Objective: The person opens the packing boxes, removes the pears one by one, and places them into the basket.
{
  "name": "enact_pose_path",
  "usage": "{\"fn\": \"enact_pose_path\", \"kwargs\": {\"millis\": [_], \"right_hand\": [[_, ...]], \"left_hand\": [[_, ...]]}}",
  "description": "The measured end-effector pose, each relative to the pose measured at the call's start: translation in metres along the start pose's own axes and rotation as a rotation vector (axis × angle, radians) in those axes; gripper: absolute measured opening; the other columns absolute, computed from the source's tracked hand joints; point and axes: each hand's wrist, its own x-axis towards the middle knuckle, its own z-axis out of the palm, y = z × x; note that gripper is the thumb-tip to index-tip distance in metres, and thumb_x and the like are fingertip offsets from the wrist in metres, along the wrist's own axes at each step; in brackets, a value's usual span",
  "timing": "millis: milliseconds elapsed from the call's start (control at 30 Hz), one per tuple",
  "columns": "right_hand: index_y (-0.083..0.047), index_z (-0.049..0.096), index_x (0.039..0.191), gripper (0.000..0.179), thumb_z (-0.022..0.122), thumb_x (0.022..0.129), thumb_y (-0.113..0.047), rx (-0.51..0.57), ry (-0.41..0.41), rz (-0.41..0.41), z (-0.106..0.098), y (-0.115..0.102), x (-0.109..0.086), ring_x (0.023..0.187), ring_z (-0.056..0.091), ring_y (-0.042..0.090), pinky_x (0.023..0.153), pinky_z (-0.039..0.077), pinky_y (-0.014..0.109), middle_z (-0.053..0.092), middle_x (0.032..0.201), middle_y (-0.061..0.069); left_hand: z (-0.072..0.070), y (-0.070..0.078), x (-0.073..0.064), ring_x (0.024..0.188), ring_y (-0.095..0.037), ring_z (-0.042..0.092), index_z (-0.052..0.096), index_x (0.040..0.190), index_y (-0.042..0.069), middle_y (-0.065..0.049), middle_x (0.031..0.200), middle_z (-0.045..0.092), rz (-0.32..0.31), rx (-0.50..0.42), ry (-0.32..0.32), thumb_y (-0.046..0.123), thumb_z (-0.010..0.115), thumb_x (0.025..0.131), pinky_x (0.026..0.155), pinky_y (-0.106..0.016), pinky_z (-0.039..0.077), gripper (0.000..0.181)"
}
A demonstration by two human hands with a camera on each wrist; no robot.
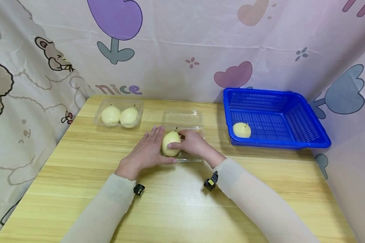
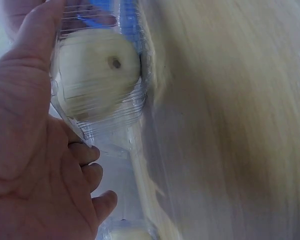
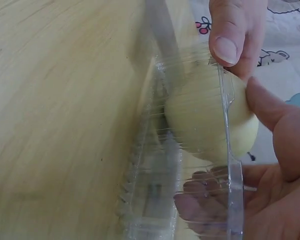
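Observation:
A pale yellow pear (image 1: 171,144) with a dark stem sits at the left end of a clear plastic clamshell box (image 1: 190,159), whose lid stands raised behind. My right hand (image 1: 194,143) grips this pear from the right, thumb across its front. Along the box's left side lies my left hand (image 1: 149,148), fingers straight, its thumb reaching along the front rim. Through the ribbed wall in the left wrist view, the pear (image 2: 97,75) shows a dark blossom end. The right wrist view has the left thumb (image 3: 227,47) at the box corner.
A second clear box (image 1: 140,114) at the back left holds two pears (image 1: 111,115). At the back right stands a blue plastic basket (image 1: 280,144) with one pear (image 1: 242,130) in its near left corner. A printed cloth (image 1: 176,67) hangs behind the wooden table (image 1: 170,209).

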Motion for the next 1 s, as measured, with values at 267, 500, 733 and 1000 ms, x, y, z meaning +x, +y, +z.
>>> {"fn": "enact_pose_path", "kwargs": {"millis": [267, 500, 733, 1000], "right_hand": [[-0.002, 0.057, 0.148, 0.079, 0.086, 0.087, -0.044, -0.01, -0.023, -0.075, 0.002, 0.003, -0.004, 0.122, 0.068, 0.03, 0.102, 0.059, 0.045, 0.07, 0.136, 0.015], [-0.003, 0.049, 0.152, 0.087, 0.09, 0.083, -0.035, -0.181, 0.098, -0.195, 0.007, 0.009, -0.007, 0.129, 0.059, 0.032, 0.107, 0.055, 0.048, 0.06, 0.145, 0.016], [0.0, 0.051, 0.147, 0.083, 0.091, 0.083, -0.034, -0.314, 0.196, -0.213, 0.007, 0.014, -0.009, 0.131, 0.056, 0.033, 0.119, 0.046, 0.048, 0.059, 0.142, 0.018], [-0.001, 0.053, 0.142, 0.082, 0.09, 0.083, -0.044, -0.399, 0.21, -0.201, 0.008, 0.018, -0.008, 0.124, 0.058, 0.032, 0.114, 0.05, 0.048, 0.06, 0.136, 0.017]], "left_hand": [[-0.002, 0.0, 0.0, 0.164, -0.037, 0.002, 0.0, 0.168, -0.001, -0.022, 0.176, 0.003, 0.009, 0.026, -0.007, 0.087, 0.069, 0.077, 0.134, -0.056, 0.009, 0.144], [-0.003, 0.0, 0.0, 0.165, -0.036, 0.002, 0.001, 0.168, -0.001, -0.02, 0.176, 0.002, 0.005, 0.022, -0.011, 0.085, 0.07, 0.078, 0.134, -0.056, 0.009, 0.142], [-0.002, 0.001, -0.001, 0.165, -0.035, 0.001, 0.001, 0.167, -0.001, -0.021, 0.176, 0.002, 0.0, 0.02, -0.015, 0.084, 0.071, 0.078, 0.134, -0.055, 0.009, 0.142], [-0.001, 0.0, 0.0, 0.165, -0.036, 0.002, 0.002, 0.167, -0.001, -0.021, 0.177, 0.003, 0.002, 0.024, -0.016, 0.084, 0.072, 0.078, 0.134, -0.055, 0.01, 0.142]]}}
